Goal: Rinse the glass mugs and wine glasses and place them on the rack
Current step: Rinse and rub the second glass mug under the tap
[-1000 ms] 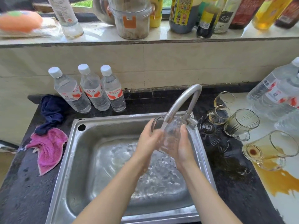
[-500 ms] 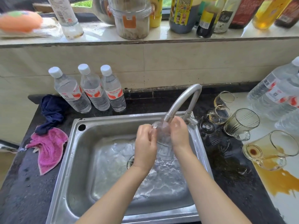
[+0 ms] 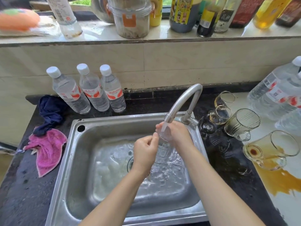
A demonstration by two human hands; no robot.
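Glass mug (image 3: 163, 137) held over the sink (image 3: 68, 160), directly under the running faucet (image 3: 182, 101), water streaming into it. Left hand (image 3: 145, 152) curled, fingertips pinching the mug's near side; right hand (image 3: 179, 132) wrapped round its far side. Sink bowl sits mid-table, water pooling round the drain. Pink cloth (image 3: 47, 149) and dark blue cloth (image 3: 51, 111) lie at the table's left edge. Toward the right edge, tipped glass mugs (image 3: 242, 123) and a brown spill (image 3: 283, 178). Three water bottles (image 3: 96, 93) stand along the back edge.
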